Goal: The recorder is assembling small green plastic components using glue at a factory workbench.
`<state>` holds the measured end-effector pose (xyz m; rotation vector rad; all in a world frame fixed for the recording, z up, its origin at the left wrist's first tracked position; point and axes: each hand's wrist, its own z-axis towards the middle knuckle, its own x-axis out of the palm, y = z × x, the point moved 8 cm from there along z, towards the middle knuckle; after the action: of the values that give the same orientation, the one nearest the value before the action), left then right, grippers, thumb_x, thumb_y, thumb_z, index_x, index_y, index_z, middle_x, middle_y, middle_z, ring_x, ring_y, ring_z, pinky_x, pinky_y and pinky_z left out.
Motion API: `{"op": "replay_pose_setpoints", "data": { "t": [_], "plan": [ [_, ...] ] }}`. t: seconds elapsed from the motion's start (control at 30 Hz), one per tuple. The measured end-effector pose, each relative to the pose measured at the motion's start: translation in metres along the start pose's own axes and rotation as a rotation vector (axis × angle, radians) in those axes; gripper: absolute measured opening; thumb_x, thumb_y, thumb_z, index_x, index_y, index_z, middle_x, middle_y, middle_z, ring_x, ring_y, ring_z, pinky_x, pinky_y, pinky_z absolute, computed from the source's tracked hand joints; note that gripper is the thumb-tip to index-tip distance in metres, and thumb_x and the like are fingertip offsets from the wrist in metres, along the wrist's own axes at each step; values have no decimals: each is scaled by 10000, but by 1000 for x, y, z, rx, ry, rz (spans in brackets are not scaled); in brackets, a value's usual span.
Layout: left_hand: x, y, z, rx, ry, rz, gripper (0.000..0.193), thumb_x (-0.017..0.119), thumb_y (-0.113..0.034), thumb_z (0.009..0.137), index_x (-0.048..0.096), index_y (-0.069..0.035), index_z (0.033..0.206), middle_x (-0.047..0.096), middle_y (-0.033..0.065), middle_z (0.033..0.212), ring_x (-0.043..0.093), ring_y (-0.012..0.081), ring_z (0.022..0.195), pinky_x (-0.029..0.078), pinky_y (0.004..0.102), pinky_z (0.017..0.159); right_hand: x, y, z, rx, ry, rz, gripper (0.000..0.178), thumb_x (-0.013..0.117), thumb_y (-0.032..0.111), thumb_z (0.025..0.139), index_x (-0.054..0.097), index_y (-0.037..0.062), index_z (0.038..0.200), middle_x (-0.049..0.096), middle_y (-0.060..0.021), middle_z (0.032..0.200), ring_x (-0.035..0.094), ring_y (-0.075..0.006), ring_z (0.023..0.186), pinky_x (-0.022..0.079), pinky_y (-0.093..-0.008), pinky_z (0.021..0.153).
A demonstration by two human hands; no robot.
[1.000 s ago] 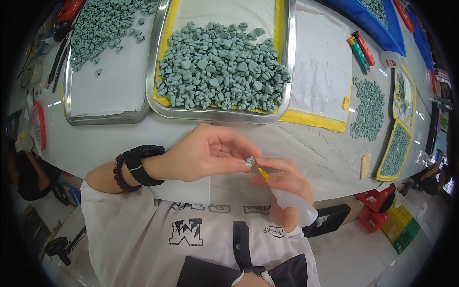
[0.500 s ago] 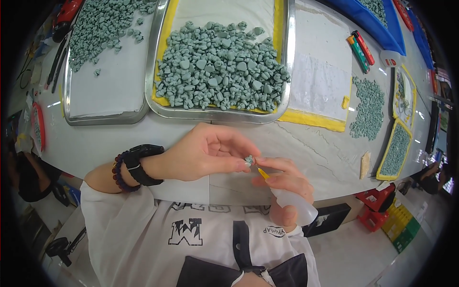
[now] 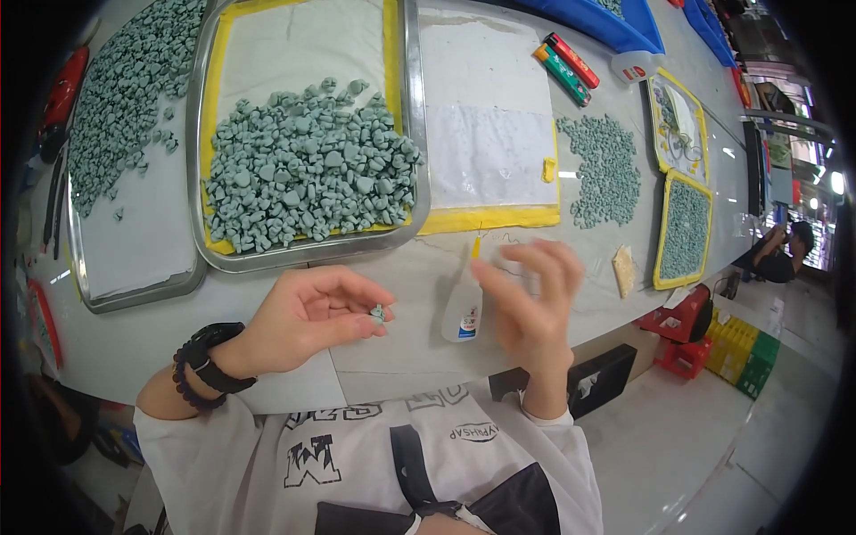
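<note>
Between the thumb and fingertips of my left hand (image 3: 294, 321) is a small grey-green moulded piece (image 3: 378, 313), held just above the table. A translucent white squeeze bottle (image 3: 460, 310) with a thin yellow nozzle, like a glue bottle, stands on the table to the right of that hand. My right hand (image 3: 532, 312) is beside the bottle with its fingers apart and curved. Its thumb overlaps the bottle's upper edge in the picture; I cannot tell whether they touch. A metal tray (image 3: 308, 254), lined with yellow-edged cloth, holds a heap of similar grey-green pieces beyond my left hand.
Another tray (image 3: 147, 300) of pieces is at the left. Smaller pieces lie in a loose patch (image 3: 603, 174) and a yellow-edged tray (image 3: 683, 234) to the right. Red and green boxes (image 3: 569, 71), blue bins (image 3: 580, 20) and a tan scrap (image 3: 623, 272) also lie around.
My right hand has let go of the bottle, which now stands on the table. The hands have moved apart, the left still holding the piece. The view has shifted rightward.
</note>
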<state>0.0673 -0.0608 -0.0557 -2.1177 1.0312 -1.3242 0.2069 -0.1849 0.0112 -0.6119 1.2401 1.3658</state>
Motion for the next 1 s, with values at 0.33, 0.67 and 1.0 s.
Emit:
{"op": "replay_pose_setpoints", "data": {
  "t": [0.33,0.67,1.0],
  "plan": [
    [6,-1,-2,25,-11,60,255,562,21,845,551,37,1100,608,121,1035,611,158,919,501,284,831,-46,-111,43,177,-119,-388,148,741,92,657,675,130,784,470,-38,865,429,-242,885,321,-369,830],
    [2,-1,-3,33,-35,38,264,568,35,837,546,37,1100,609,134,1041,617,171,927,509,287,822,-47,-24,39,77,-189,-25,167,725,33,609,636,109,729,483,-23,827,452,-220,851,348,-421,875],
    [-2,-2,-3,108,-53,-29,248,613,64,809,556,20,1046,615,94,1014,615,148,942,506,262,826,16,61,22,38,-48,385,285,761,46,578,649,147,820,484,9,860,436,-193,804,317,-464,937]
  ]
}}
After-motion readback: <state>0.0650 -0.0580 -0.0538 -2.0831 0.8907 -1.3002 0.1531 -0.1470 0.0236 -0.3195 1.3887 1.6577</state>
